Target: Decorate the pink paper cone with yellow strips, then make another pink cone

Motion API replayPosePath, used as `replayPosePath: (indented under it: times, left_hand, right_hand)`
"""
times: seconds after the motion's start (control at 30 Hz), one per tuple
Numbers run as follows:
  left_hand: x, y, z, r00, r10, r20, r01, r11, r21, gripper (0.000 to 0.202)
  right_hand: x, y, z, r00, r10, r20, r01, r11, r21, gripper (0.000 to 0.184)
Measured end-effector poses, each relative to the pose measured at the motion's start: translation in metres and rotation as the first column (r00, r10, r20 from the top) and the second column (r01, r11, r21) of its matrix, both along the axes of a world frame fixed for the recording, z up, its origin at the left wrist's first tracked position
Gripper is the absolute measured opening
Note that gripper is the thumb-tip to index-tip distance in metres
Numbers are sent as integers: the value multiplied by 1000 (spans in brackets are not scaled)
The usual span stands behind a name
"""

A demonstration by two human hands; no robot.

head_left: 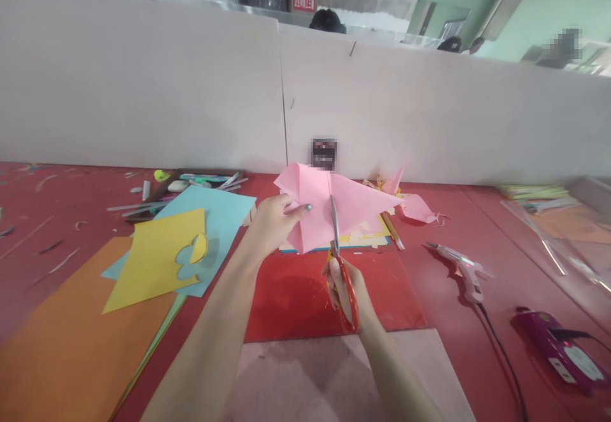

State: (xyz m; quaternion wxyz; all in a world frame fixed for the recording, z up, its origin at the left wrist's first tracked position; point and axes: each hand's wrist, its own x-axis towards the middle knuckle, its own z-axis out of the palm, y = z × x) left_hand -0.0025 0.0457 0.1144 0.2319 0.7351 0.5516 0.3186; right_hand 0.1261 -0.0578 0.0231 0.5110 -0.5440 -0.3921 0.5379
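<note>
My left hand pinches the left part of a folded sheet of pink paper, its thumb lying on top. In my right hand is a pair of scissors with red handles, my fingers through the loops. The scissor blades point away from me and meet the pink paper near its middle, where a cut line runs toward the far edge. Both hands are above a red board. Behind the paper, pale and yellow sheets with small scraps are partly hidden.
At left lie orange paper, cut yellow paper, blue paper and a tray of pens. To the right are a glue gun with its cord and a purple device. A white partition stands behind.
</note>
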Motion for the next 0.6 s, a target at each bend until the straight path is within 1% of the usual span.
replayPosePath:
  times: [0.17, 0.37, 0.6]
  left_hand:
    - [0, 0, 0, 1000, -2, 14, 2, 1000, -15, 46]
    - [0, -1, 2, 1000, 8, 15, -8, 1000, -24, 45]
    - [-1, 2, -2, 1000, 10, 11, -9, 999, -32, 44]
  right_hand:
    - [-1, -1, 3, 1000, -3, 3, 3, 1000, -10, 41]
    - [-1, 0, 0, 999, -26, 21, 27, 1000, -7, 41]
    - [0, 1, -5, 999, -45, 23, 44, 999, 5, 41]
